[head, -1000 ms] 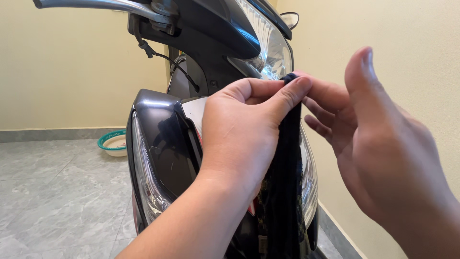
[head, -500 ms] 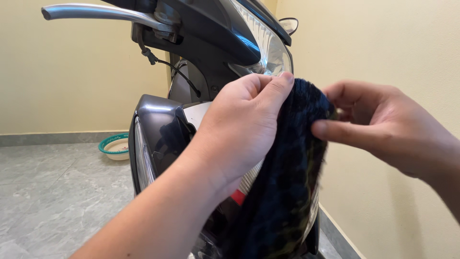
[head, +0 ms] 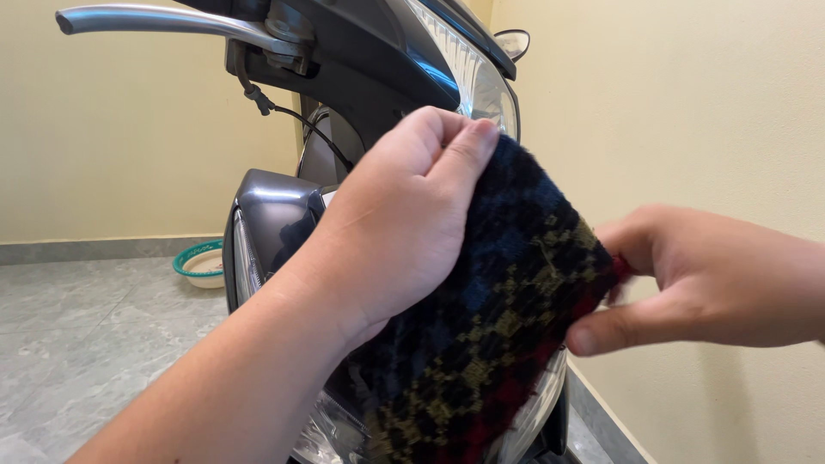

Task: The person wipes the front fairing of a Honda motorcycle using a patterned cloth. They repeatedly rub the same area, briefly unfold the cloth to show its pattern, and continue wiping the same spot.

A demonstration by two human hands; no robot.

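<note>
Both hands are spreading the cloth (head: 507,335) in front of the scooter (head: 361,103), left hand (head: 404,223) clamped on its top edge, right hand (head: 687,283) pinching the side, so next it likely wants pulling flat.

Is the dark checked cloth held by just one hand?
No, the left hand grips the cloth at its top and the right hand pinches its side edge.
</note>
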